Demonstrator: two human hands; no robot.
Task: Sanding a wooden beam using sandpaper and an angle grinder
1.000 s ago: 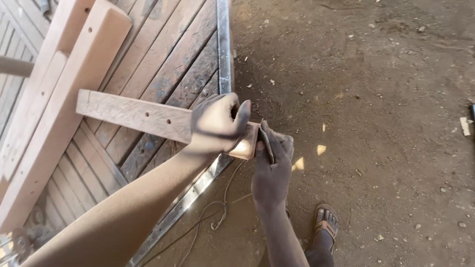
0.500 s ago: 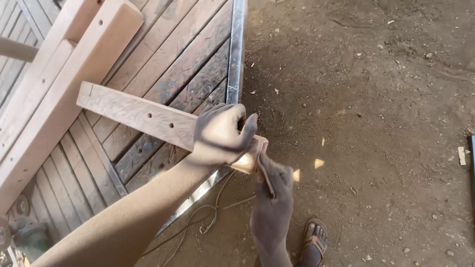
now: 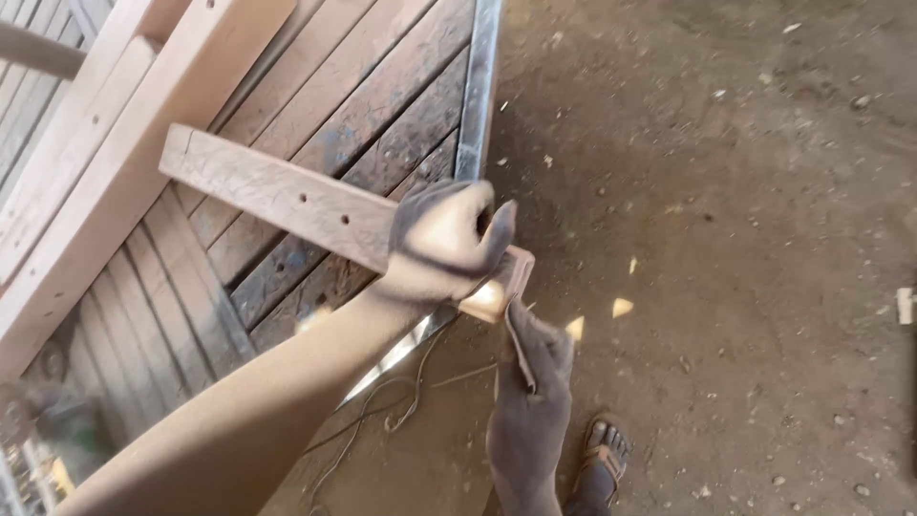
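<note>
So going left to right: there's a big timber frame (image 3: 124, 143) lying over a slatted wooden platform (image 3: 287, 124) with a metal edge strip (image 3: 475, 105). The plank (image 3: 277, 196) sits across that platform, its long axis running from upper left down to lower right, with the near end sticking out past the metal strip over the dirt floor (image 3: 745, 239).

Left hand (image 3: 441, 239) is wrapped tight around the plank right near that overhanging end. Right hand (image 3: 528, 401) is just below it, pinching a thin flat strip (image 3: 519, 349) (can't tell if it's sandpaper or a blade, too blurry) with its top against the plank's end face.

What could go sideways, in my opinion: the working end is unsupported, so hard pressure could make the plank pivot or slip in the fist. The strip is working very close to the left fingers, so a slip could scrape them. Also there's a sandalled foot (image 3: 602, 459) right underneath, plus a loose wire (image 3: 392, 411) on the ground to snag on.
</note>
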